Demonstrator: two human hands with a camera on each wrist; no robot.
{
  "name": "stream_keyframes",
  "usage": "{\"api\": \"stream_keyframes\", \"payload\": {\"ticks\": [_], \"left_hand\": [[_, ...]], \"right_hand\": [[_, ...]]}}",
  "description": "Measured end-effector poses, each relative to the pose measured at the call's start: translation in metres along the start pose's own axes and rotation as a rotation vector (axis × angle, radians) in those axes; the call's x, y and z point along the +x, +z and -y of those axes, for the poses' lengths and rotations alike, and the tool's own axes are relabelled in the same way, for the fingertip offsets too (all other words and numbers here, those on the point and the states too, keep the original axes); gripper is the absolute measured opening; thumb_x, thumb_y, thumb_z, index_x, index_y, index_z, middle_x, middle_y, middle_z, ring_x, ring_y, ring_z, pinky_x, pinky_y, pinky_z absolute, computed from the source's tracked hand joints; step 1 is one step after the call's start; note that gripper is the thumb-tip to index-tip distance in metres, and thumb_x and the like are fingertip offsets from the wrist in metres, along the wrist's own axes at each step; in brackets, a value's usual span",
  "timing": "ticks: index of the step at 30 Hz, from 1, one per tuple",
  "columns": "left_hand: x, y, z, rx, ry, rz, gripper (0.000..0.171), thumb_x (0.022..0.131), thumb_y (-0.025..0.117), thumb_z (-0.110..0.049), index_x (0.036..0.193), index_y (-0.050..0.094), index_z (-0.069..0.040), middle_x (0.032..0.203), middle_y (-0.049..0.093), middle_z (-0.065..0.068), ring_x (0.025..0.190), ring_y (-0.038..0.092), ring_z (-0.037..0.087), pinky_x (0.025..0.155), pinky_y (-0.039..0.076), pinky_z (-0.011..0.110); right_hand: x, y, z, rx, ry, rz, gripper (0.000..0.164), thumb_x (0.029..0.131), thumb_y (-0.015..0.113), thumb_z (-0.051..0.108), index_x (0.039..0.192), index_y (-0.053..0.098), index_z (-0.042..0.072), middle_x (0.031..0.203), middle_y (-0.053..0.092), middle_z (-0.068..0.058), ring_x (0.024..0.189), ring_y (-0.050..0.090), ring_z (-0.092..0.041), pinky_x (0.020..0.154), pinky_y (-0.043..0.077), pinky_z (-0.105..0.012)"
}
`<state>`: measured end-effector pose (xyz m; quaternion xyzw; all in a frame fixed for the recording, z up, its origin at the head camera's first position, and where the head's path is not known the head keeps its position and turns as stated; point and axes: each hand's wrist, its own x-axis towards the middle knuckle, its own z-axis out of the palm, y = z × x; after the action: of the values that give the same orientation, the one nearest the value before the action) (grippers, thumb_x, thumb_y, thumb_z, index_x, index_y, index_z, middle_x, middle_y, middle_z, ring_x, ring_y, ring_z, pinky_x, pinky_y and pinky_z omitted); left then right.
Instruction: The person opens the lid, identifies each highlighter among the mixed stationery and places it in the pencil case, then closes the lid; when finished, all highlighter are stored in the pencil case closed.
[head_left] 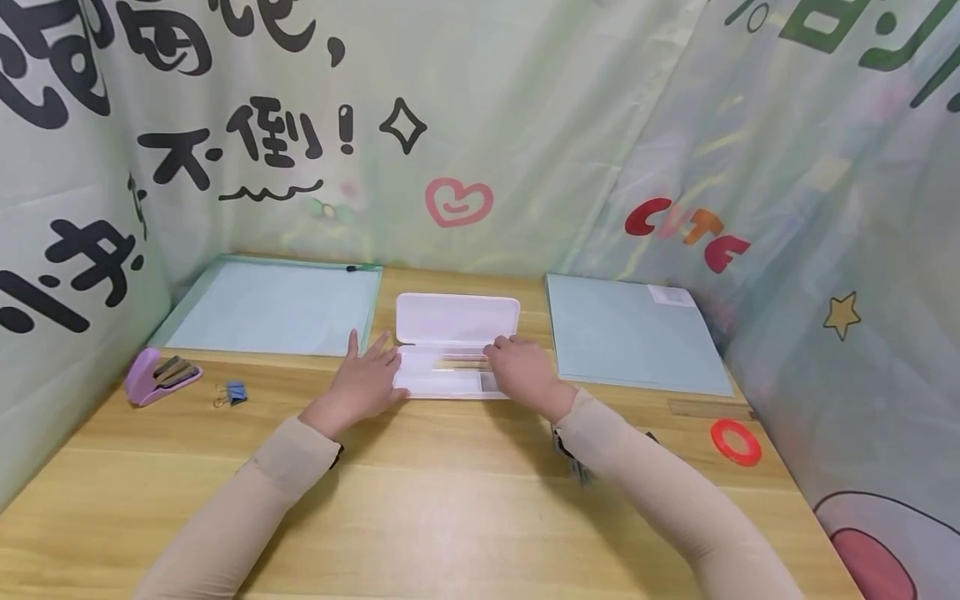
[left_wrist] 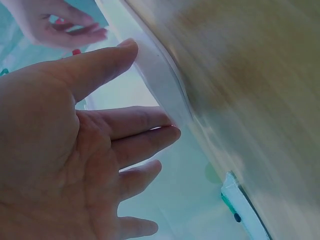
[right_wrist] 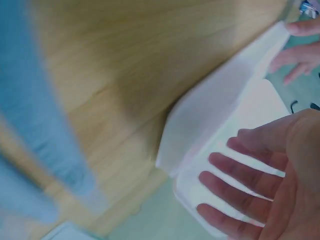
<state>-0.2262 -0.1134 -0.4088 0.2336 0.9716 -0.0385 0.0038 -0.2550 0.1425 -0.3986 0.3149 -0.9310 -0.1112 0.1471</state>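
Observation:
A white pencil case (head_left: 438, 382) lies on the table with its lid (head_left: 457, 319) raised at the back. Thin brownish sticks (head_left: 461, 362), blurred, lie inside it. My left hand (head_left: 363, 379) rests at the case's left end, fingers spread, thumb by the front edge; the left wrist view shows its fingertips right at the wall. Over the right end is my right hand (head_left: 525, 375), its fingers covering part of the tray. In the right wrist view that hand (right_wrist: 270, 175) has loosely bent fingers over the case, with nothing visible between them.
Pale blue flat boards stand behind on the left (head_left: 273, 304) and right (head_left: 630, 333). A purple stapler-like tool (head_left: 161, 379) and a blue binder clip (head_left: 236, 392) lie left. To the right are a ruler (head_left: 708, 408) and red ring (head_left: 735, 442). Blurred dark items (head_left: 577, 468) sit by my right forearm.

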Motion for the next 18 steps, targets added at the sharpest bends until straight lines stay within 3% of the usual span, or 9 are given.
{"api": "stream_keyframes", "payload": {"ticks": [5,8,10,16,18], "left_hand": [[0.001,0.001,0.000,-0.004,-0.005,0.007,0.065,0.083,0.047,-0.050,0.128,0.043,-0.003,0.133,0.038,0.008,0.130,0.008,0.027,0.094,-0.009,0.058],[0.002,0.000,0.000,-0.013,-0.005,0.008,0.064,0.083,0.048,-0.049,0.128,0.042,-0.003,0.133,0.038,0.009,0.130,0.007,0.027,0.094,-0.009,0.059],[0.002,-0.001,0.000,-0.020,-0.004,0.006,0.064,0.083,0.048,-0.049,0.127,0.043,-0.003,0.133,0.038,0.009,0.130,0.007,0.027,0.094,-0.009,0.058],[0.001,-0.001,0.000,-0.026,-0.006,0.013,0.065,0.083,0.048,-0.049,0.128,0.042,-0.003,0.133,0.038,0.009,0.130,0.007,0.027,0.094,-0.009,0.058],[0.001,0.000,0.000,-0.025,-0.008,0.014,0.065,0.083,0.048,-0.050,0.128,0.042,-0.003,0.133,0.038,0.009,0.130,0.007,0.027,0.094,-0.008,0.058]], "right_hand": [[-0.023,-0.009,-0.011,-0.011,0.074,-0.071,0.018,0.078,0.061,0.024,0.091,0.063,0.012,0.078,0.058,-0.002,0.064,0.054,-0.018,0.049,0.043,-0.030],[-0.038,-0.011,-0.015,-0.041,0.113,-0.151,0.022,0.075,0.064,0.028,0.088,0.063,0.010,0.074,0.058,-0.005,0.062,0.054,-0.022,0.046,0.040,-0.032],[-0.048,-0.013,-0.017,-0.053,0.144,-0.156,0.025,0.074,0.065,0.032,0.082,0.062,0.008,0.070,0.055,-0.006,0.060,0.052,-0.025,0.044,0.036,-0.033],[-0.076,-0.022,-0.015,-0.041,0.225,0.078,0.030,0.076,0.062,0.037,0.068,0.054,0.009,0.065,0.045,-0.004,0.063,0.047,-0.024,0.049,0.034,-0.035],[-0.083,-0.022,-0.014,-0.041,0.226,0.115,0.031,0.076,0.061,0.038,0.064,0.054,0.010,0.063,0.045,-0.004,0.063,0.046,-0.024,0.050,0.035,-0.037]]}}
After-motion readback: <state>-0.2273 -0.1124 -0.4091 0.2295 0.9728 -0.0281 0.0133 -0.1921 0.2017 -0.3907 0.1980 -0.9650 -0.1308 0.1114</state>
